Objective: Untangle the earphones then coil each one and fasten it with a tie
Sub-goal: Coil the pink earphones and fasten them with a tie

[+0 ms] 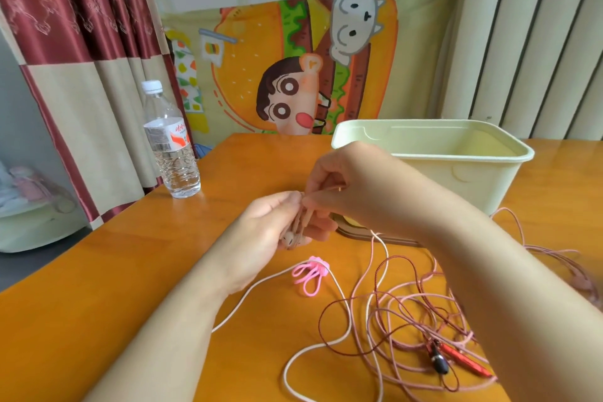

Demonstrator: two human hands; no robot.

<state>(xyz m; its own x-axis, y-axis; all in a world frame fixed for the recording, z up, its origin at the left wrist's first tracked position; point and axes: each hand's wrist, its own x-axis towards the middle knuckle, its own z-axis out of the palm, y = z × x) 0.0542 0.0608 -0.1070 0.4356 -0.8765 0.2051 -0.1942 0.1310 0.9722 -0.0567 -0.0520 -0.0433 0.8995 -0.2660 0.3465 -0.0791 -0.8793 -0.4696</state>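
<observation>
Earphones (291, 240) | left hand (267, 225) raised, gripping them | right hand (339, 179) above, pinching their cord

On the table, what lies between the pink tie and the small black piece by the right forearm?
In the head view, tangled cords lie there: white, dark red and pale pink loops crossing the table.
</observation>
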